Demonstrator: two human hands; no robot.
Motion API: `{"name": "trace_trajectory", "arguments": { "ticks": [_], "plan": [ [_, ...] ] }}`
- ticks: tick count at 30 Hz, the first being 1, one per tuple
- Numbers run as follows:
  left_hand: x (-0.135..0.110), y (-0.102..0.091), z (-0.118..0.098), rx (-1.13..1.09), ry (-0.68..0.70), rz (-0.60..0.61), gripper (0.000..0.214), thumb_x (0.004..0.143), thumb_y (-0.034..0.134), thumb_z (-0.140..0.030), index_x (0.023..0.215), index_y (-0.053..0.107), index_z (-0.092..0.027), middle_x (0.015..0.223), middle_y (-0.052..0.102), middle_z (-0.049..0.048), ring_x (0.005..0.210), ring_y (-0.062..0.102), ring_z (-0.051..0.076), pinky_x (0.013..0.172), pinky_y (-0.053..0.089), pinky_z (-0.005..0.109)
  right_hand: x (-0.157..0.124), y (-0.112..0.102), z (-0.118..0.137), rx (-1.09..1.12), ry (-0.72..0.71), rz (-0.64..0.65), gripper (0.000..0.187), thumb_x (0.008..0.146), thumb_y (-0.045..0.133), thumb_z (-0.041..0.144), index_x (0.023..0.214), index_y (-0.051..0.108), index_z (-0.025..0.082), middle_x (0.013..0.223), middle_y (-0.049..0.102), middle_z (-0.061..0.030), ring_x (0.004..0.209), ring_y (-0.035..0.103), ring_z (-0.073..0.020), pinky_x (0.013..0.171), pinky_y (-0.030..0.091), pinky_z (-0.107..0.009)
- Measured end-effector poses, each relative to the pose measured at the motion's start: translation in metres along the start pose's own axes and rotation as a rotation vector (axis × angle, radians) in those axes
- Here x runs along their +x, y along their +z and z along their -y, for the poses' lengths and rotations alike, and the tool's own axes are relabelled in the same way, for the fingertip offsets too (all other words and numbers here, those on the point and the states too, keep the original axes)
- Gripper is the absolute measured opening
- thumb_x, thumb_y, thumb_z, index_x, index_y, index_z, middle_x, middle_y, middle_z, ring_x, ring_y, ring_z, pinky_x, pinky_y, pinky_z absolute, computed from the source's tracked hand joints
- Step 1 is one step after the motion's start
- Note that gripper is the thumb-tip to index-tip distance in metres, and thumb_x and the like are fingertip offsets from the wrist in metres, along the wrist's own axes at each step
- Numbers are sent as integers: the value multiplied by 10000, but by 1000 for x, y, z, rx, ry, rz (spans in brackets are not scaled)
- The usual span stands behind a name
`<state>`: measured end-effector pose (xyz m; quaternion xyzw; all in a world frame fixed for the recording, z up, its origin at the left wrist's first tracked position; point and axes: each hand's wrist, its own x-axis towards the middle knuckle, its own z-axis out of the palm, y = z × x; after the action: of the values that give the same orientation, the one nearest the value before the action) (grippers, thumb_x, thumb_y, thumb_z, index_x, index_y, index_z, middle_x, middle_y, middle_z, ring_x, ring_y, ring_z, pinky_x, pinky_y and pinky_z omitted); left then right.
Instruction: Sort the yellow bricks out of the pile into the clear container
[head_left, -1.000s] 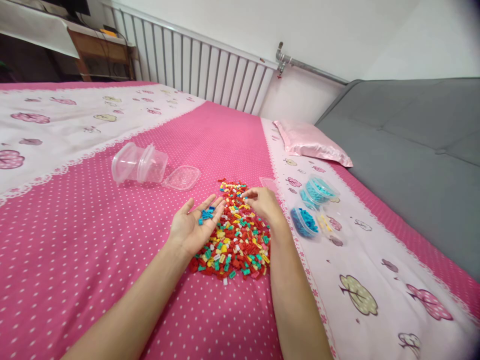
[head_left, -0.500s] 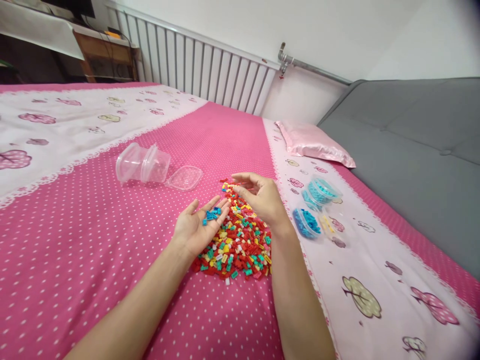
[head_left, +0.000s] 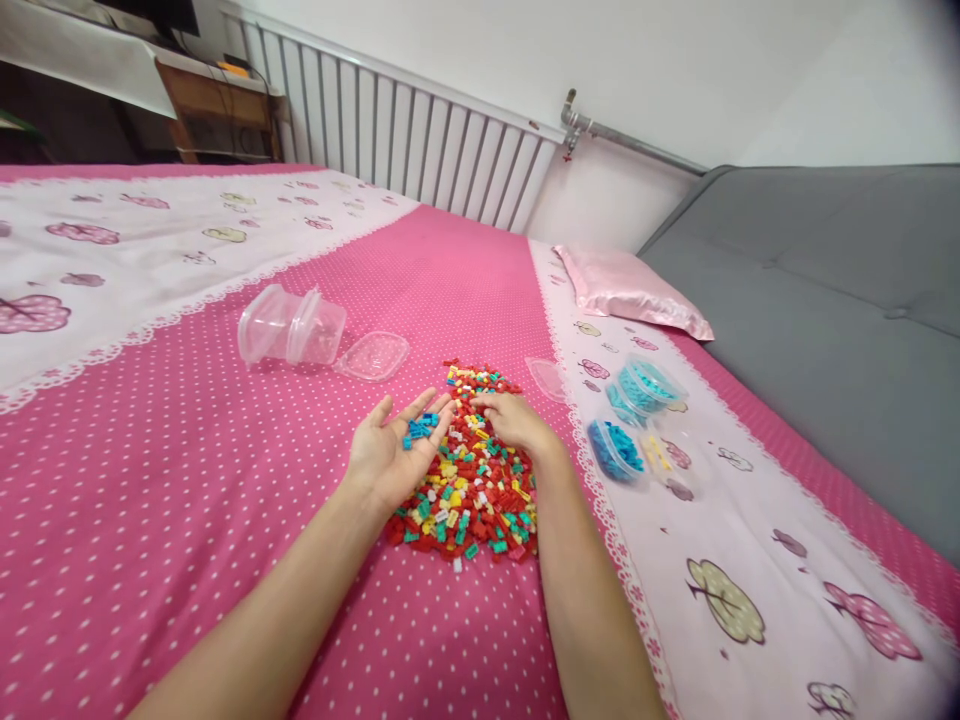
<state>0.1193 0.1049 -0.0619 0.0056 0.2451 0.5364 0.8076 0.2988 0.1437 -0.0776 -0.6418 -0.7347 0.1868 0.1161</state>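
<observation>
A heap of small bricks (head_left: 480, 480), mostly red with yellow, teal and white ones, lies on the pink dotted bedsheet (head_left: 187, 480). My left hand (head_left: 390, 455) rests palm up at the heap's left edge, cupped, with a few blue bricks (head_left: 420, 428) on its fingers. My right hand (head_left: 510, 420) reaches palm down onto the far part of the heap, fingers bent and touching the bricks; I cannot make out whether it pinches one.
Two clear tubs with blue bricks (head_left: 616, 450) and teal bricks (head_left: 645, 385) sit at the right, a third with yellow bits (head_left: 664, 455) beside them. Empty clear tubs (head_left: 292, 328) and a lid (head_left: 373, 356) lie at the left. Pink pillow (head_left: 630, 290), grey headboard (head_left: 825, 320), radiator (head_left: 405, 140).
My right hand rose above the heap with fingers curled, then came back down onto the bricks nearer my left hand. The left hand stayed cupped with the blue bricks.
</observation>
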Motion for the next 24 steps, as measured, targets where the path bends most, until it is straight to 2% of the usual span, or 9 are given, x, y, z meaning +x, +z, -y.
{"name": "trace_trajectory", "arguments": {
  "ticks": [2, 4, 7, 10, 13, 15, 17, 21, 24],
  "plan": [
    [0, 0, 0, 5, 1, 1, 544, 926, 314, -323, 1336, 406, 22, 1348, 455, 301, 1250, 469, 335, 878, 546, 369, -7, -8, -1, 21, 12, 97, 397, 854, 441, 85, 1118, 692, 244, 1223, 644, -3, 1152, 581, -148, 1001, 401, -223],
    [0, 0, 0, 8, -1, 2, 542, 925, 318, -327, 1333, 414, 16, 1345, 461, 295, 1250, 472, 328, 880, 545, 362, -16, -19, -2, 16, 123, 121, 369, 820, 485, 85, 1012, 738, 273, 1126, 695, 9, 1034, 644, -161, 914, 459, -226],
    [1, -1, -1, 4, 1, -3, 534, 925, 318, -323, 1323, 424, 15, 1336, 474, 290, 1247, 480, 316, 880, 545, 347, -27, -33, -6, -55, 306, 63, 338, 766, 530, 59, 877, 768, 271, 1005, 735, -7, 920, 674, -171, 839, 480, -232],
    [1, 0, -1, 5, 1, -9, 526, 926, 314, -316, 1335, 414, -2, 1335, 483, 277, 1233, 498, 306, 876, 549, 362, -29, -36, -9, -97, 373, -91, 304, 776, 541, 77, 878, 757, 265, 975, 737, -20, 908, 671, -173, 833, 481, -253],
    [1, 0, -1, -2, 0, -15, 522, 925, 317, -311, 1339, 411, -8, 1332, 487, 274, 1217, 517, 294, 869, 552, 346, -22, -29, -6, -55, 295, -232, 282, 819, 527, 123, 956, 733, 258, 1015, 727, -28, 936, 663, -175, 860, 480, -281],
    [0, 0, -2, -3, -1, -19, 519, 923, 318, -309, 1337, 416, -11, 1324, 493, 275, 1201, 533, 285, 861, 554, 329, -15, -20, -1, -18, 192, -235, 279, 833, 525, 137, 989, 723, 257, 1043, 720, -26, 972, 655, -169, 888, 471, -279],
    [0, 0, -2, 4, -3, -19, 519, 921, 315, -312, 1340, 417, -23, 1315, 501, 273, 1179, 552, 283, 853, 558, 335, -8, -9, 4, -25, 149, -209, 242, 836, 549, 175, 976, 729, 255, 1043, 720, -34, 983, 652, -176, 893, 469, -281],
    [0, 0, -2, 24, 2, -5, 532, 920, 308, -321, 1343, 407, -13, 1293, 515, 279, 1161, 564, 295, 838, 564, 355, 0, 8, 10, -107, 240, -160, 159, 779, 637, 249, 894, 747, 259, 965, 731, -56, 944, 665, -201, 828, 489, -280],
    [-1, 1, -1, 30, 7, -4, 534, 921, 308, -318, 1341, 402, -2, 1281, 523, 283, 1164, 561, 298, 829, 567, 354, 3, 12, 8, -161, 338, -165, 134, 740, 668, 268, 841, 748, 234, 925, 729, -85, 912, 673, -218, 767, 500, -276]
  ]
}}
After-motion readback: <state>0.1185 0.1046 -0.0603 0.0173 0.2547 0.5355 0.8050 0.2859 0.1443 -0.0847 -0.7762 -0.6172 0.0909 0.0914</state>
